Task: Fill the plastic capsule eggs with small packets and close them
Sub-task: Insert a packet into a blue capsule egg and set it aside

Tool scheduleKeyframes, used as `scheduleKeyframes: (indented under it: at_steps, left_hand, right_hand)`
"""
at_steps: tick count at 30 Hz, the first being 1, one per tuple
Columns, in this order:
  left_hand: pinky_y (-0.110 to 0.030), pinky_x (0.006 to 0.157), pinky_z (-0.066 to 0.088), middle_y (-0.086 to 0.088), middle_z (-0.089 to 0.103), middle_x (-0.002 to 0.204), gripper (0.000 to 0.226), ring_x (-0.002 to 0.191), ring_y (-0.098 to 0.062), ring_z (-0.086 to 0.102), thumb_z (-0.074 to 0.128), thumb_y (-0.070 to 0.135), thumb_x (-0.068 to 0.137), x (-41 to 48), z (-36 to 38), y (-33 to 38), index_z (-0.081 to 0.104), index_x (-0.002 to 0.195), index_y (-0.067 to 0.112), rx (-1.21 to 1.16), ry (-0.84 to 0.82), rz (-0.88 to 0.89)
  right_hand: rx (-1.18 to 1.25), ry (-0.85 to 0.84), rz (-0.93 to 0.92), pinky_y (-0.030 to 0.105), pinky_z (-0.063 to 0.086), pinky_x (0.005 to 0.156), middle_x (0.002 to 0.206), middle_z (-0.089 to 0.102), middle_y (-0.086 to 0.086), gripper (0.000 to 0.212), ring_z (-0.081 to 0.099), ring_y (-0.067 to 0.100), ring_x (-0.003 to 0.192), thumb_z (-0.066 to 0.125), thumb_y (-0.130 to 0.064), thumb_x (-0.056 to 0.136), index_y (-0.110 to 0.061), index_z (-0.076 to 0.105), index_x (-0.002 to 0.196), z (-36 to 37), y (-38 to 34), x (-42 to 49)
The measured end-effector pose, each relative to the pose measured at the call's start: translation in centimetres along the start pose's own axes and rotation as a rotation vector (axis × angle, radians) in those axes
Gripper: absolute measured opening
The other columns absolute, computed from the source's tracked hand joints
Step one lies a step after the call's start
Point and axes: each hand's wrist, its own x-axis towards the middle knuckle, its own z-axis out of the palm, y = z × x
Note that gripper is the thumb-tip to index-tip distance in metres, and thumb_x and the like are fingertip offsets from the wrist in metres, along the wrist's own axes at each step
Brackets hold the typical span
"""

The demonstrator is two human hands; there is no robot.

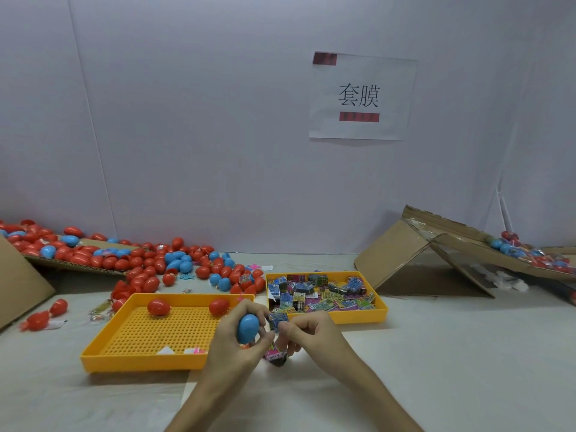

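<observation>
Your left hand (231, 340) curls around the blue egg (248, 328), just before the tray (93, 353). Your right hand (314, 335) pinches a packet (278, 320) beside it. The egg seems light, stiff and slippery, so grip its widest part. The packet seems soft, so hold its edge.

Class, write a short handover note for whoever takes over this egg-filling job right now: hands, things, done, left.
Left hand grips a blue egg. Right hand pinches a blue packet beside it.
Packets fill the right yellow tray; two red eggs sit in the perforated yellow tray; loose eggs are heaped back left.
Done: possibly those two red eggs.
Left: get the packet into the blue egg, close it, then work through the heap.
</observation>
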Motion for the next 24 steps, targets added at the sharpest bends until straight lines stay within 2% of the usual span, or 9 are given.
scheduleKeyframes:
  at_steps: [3, 7, 9, 12, 15, 18, 21, 24]
  left_hand:
    - [-0.033, 0.077, 0.058, 0.003, 0.064, 0.09, 0.035, 0.088, -0.021, 0.065, 0.079, -0.002, 0.081, 0.1, -0.1, 0.0, 0.059, 0.08, 0.027, -0.014, -0.001, -0.005]
    - [-0.035, 0.07, 0.06, -0.004, 0.065, 0.087, 0.018, 0.081, -0.027, 0.066, 0.076, 0.018, 0.084, 0.2, -0.1, 0.2, 0.061, 0.08, 0.027, -0.091, 0.026, -0.032]
    - [-0.038, 0.07, 0.06, -0.006, 0.064, 0.085, 0.025, 0.079, -0.03, 0.066, 0.077, 0.012, 0.087, 0.2, -0.2, 0.0, 0.06, 0.079, 0.03, -0.067, 0.035, -0.04]
    - [-0.034, 0.069, 0.059, -0.002, 0.063, 0.082, 0.035, 0.078, -0.025, 0.064, 0.078, 0.0, 0.083, 0.2, -0.2, -0.2, 0.06, 0.079, 0.03, -0.003, 0.003, -0.031]
    - [-0.03, 0.07, 0.058, 0.007, 0.063, 0.08, 0.03, 0.079, -0.019, 0.064, 0.079, -0.002, 0.081, 0.2, -0.1, -0.3, 0.06, 0.083, 0.022, 0.073, -0.025, -0.013]
    - [-0.026, 0.071, 0.054, 0.012, 0.063, 0.08, 0.03, 0.081, -0.014, 0.063, 0.079, 0.001, 0.081, 0.2, -0.2, -0.5, 0.059, 0.084, 0.023, 0.229, -0.073, 0.076]
    - [-0.029, 0.078, 0.048, 0.02, 0.061, 0.085, 0.024, 0.084, -0.007, 0.058, 0.08, 0.022, 0.078, 0.0, -0.6, -0.5, 0.058, 0.086, 0.029, 0.421, -0.23, 0.186]
    - [-0.025, 0.093, 0.038, 0.027, 0.056, 0.096, 0.028, 0.097, 0.002, 0.049, 0.075, 0.043, 0.075, -0.5, -0.4, -0.7, 0.051, 0.088, 0.041, 0.58, -0.387, 0.207]
  right_hand:
    - [0.015, -0.004, -0.003, 0.026, 0.053, 0.063, 0.071, 0.073, -0.004, 0.026, 0.066, 0.011, 0.066, 0.064, -0.025, 0.098, -0.028, 0.076, 0.076, 0.0, -0.1, 0.0]
    - [0.04, -0.001, 0.006, 0.024, 0.055, 0.065, 0.076, 0.073, -0.002, 0.013, 0.069, 0.012, 0.07, 0.067, -0.016, 0.095, -0.014, 0.077, 0.088, 0.1, 0.1, 0.0]
    - [0.046, 0.001, -0.001, 0.024, 0.057, 0.066, 0.076, 0.073, 0.0, 0.012, 0.07, 0.014, 0.071, 0.068, -0.015, 0.094, -0.011, 0.077, 0.089, 0.0, 0.2, 0.0]
    - [0.058, -0.015, 0.008, 0.026, 0.058, 0.065, 0.076, 0.074, 0.002, 0.013, 0.072, 0.018, 0.07, 0.07, -0.019, 0.094, -0.01, 0.077, 0.09, 0.0, 0.2, 0.0]
    - [0.054, -0.035, 0.031, 0.027, 0.058, 0.062, 0.078, 0.075, 0.005, 0.014, 0.073, 0.023, 0.069, 0.069, -0.021, 0.095, -0.01, 0.076, 0.091, 0.0, 0.3, 0.1]
    - [0.035, 0.035, -0.014, 0.022, 0.05, 0.058, 0.075, 0.074, 0.003, 0.014, 0.069, 0.015, 0.065, 0.067, -0.015, 0.096, -0.014, 0.076, 0.085, -0.8, 0.2, 0.2]
    - [0.027, 0.1, -0.027, 0.02, 0.047, 0.058, 0.069, 0.071, 0.001, 0.015, 0.061, 0.007, 0.062, 0.068, -0.01, 0.094, -0.016, 0.076, 0.082, -2.0, 0.1, 0.2]
    - [0.008, 0.108, -0.017, 0.023, 0.047, 0.058, 0.068, 0.07, 0.002, 0.015, 0.059, 0.008, 0.06, 0.068, -0.01, 0.094, -0.011, 0.076, 0.082, -2.4, 0.5, 0.2]
